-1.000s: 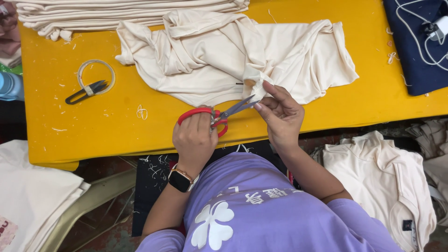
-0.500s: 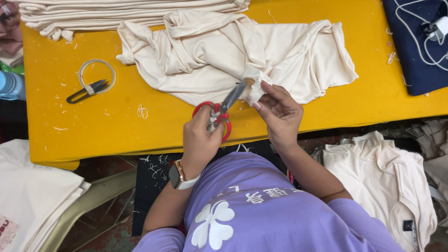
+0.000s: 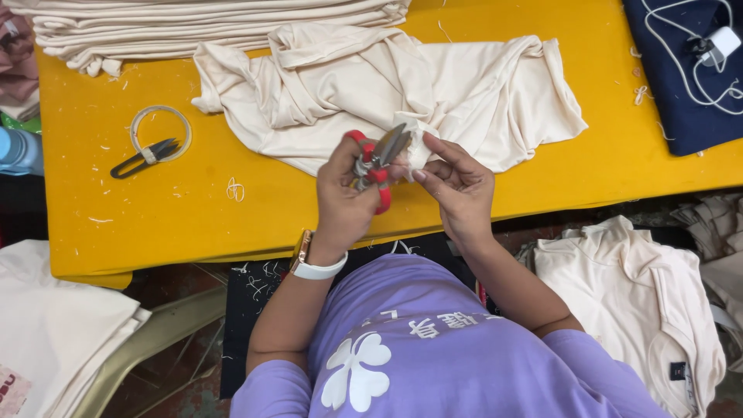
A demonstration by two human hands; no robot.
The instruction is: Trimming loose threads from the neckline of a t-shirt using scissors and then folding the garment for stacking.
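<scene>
From the head view, we hold red-handled scissors [image 3: 377, 162] in our left hand [image 3: 344, 197], fingers closed through the loops, blades at a pinched fold of the cream garment [image 3: 433, 81]. Our right hand [image 3: 460, 186] grips that fold tight. We judge trimming underway; the garment lies crumpled on the yellow table [image 3: 178, 224].

The left hand [image 3: 344, 190] is raised in front of the body, its fingers closed in a grip and the thumb on top. The left wrist is bent a little upward. The right hand [image 3: 457, 182] is just beside it, palm turned inward, with fingertips [image 3: 418, 174] pinched together close to the left fingers. Both forearms come up from the body.
</scene>
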